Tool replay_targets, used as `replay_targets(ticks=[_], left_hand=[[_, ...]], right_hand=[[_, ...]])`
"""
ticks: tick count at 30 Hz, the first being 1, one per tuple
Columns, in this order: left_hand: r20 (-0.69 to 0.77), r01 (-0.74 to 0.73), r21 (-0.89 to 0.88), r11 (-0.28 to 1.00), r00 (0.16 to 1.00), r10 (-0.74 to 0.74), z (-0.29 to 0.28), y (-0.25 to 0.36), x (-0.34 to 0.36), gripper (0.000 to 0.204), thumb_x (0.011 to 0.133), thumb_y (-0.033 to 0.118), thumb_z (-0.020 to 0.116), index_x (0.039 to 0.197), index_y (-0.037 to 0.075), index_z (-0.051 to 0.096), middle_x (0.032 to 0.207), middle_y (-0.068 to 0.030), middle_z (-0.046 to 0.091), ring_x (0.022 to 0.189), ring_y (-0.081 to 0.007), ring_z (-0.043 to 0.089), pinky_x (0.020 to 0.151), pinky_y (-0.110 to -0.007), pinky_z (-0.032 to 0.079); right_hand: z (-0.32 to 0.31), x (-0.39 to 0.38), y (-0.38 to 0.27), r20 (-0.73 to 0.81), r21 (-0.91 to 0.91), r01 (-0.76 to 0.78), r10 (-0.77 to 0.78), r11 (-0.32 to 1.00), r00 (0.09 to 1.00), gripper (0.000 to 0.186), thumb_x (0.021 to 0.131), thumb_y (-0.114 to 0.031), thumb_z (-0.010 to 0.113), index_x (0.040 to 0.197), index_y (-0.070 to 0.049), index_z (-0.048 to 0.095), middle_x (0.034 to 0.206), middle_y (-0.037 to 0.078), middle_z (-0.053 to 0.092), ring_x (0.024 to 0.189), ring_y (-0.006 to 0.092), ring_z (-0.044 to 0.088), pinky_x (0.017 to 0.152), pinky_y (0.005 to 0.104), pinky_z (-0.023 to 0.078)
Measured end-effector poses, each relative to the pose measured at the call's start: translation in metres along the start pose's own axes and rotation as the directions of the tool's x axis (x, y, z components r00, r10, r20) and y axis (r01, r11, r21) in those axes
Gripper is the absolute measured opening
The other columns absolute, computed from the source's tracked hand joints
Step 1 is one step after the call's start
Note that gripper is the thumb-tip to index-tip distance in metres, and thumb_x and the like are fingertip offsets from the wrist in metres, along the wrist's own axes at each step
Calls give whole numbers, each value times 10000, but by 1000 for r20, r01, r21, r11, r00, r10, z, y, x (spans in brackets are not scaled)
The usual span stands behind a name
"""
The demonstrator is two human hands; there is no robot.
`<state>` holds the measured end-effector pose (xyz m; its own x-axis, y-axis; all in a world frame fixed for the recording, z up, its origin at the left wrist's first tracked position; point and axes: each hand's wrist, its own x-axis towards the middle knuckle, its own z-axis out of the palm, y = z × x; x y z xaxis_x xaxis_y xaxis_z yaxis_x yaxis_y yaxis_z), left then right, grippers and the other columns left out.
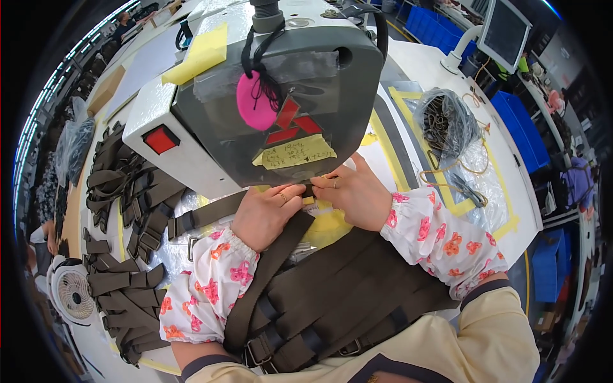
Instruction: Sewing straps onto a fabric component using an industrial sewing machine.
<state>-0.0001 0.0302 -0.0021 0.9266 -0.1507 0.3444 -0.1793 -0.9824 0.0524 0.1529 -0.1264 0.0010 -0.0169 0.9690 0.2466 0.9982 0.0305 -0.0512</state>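
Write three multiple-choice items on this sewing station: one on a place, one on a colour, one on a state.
1. Where is the pile of finished straps?
A. on the person's left
B. on the person's right
C. on top of the machine

2. What colour is the round tag hanging on the sewing machine?
A. blue
B. pink
C. green

3. How are the left hand and right hand placed?
A. both in the lap
B. one raised in the air
C. both pressing the webbing strap under the machine head

Answers: 1 A, straps heaped at left; 2 B, the disc is pink; 3 C, fingers meet on the strap.
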Motion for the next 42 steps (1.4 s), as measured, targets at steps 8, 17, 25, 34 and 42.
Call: replay_targets(ticks=[8,17,25,34,42], left_hand=[[-101,220,-9,975,970,-220,6,-4,-7,256,749,147,573,1002,172,602,754,-28,632,558,-256,581,499,-350,479],[64,288,47,956,955,-291,-1,-11,-10,270,771,140,540,1028,185,612,720,-74,617,588,-288,589,526,-377,482],[-14,360,146,922,932,-362,-65,-41,-38,212,673,120,622,865,31,613,819,-144,613,741,-281,607,671,-403,477],[43,484,318,816,852,-522,-76,-40,-94,202,681,65,587,882,63,569,814,-88,561,747,-267,576,688,-373,451],[-190,583,356,730,810,-555,-105,-44,-133,382,729,-45,520,1068,117,591,1068,-63,591,845,-260,611,724,-347,485]], right_hand=[[-21,20,-2,231,-45,-98,106,994,967,272,670,-50,586,920,-141,645,956,-77,616,978,139,530,998,522,265],[-3,17,9,14,29,-99,98,995,995,270,660,-26,586,891,-150,653,907,-76,610,1000,147,526,1016,518,242],[4,17,16,18,223,-135,134,966,991,188,653,-13,585,786,-136,635,923,-45,622,989,159,529,999,456,283],[3,13,12,-85,17,205,-203,979,975,146,657,-69,600,790,-42,548,879,64,586,858,201,569,672,318,488],[4,23,-30,-241,-10,319,-312,948,919,189,666,-111,572,815,-17,506,827,118,535,728,220,582,543,323,491]])
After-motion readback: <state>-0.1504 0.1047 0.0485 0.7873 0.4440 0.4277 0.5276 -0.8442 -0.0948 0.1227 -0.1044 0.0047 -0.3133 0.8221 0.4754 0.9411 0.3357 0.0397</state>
